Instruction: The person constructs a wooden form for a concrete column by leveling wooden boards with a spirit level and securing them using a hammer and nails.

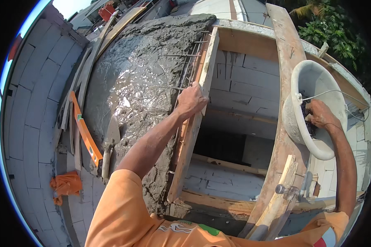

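Note:
My left hand [191, 101] is closed over the top of an upright wooden form board [210, 68] that edges the wet concrete [140, 70]. Thin steel bars [183, 55] stick out of the concrete beside that board. On the right, my right hand [321, 114] reaches into a white bucket [338, 78] with a wire handle. Its fingers are bent together among dark thin pieces at the bottom; what they pinch is hidden. The bucket sits tilted on a long plank [290, 53]. A hammer [287, 190] lies near the plank's lower part, by a short piece of wood [272, 206].
A trowel [112, 133] lies on the concrete, with an orange spirit level [85, 133] beside it. An orange cloth [66, 184] hangs at the lower left. Between board and plank a deep opening [222, 144] drops between block walls. Leafy plants [329, 31] stand far right.

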`<action>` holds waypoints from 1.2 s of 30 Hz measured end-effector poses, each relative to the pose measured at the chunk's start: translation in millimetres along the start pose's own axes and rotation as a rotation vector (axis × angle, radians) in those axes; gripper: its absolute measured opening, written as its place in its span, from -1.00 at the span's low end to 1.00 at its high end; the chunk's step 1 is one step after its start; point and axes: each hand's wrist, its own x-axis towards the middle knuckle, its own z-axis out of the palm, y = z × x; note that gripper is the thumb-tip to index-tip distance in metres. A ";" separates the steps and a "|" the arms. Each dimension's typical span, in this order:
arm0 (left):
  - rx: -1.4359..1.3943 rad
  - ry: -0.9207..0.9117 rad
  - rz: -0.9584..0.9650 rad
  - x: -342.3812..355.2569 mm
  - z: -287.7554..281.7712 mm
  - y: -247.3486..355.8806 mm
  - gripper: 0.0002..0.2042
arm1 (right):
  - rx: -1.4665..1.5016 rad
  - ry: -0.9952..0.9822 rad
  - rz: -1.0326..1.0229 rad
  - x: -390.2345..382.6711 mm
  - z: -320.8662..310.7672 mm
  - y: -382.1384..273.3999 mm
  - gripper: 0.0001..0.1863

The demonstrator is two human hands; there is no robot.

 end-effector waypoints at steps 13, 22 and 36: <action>-0.190 0.096 -0.094 -13.2 3.2 -11.0 -0.63 | 0.385 0.094 -0.163 -14.2 16.0 -29.4 -0.88; -0.257 0.118 -0.104 -2.4 18.7 -15.1 -0.67 | 0.348 0.095 -0.166 -24.1 13.6 -33.7 -0.87; -0.227 0.040 0.011 -0.7 11.1 -3.7 -0.65 | 0.342 0.289 -0.199 -23.7 21.5 -1.0 -0.86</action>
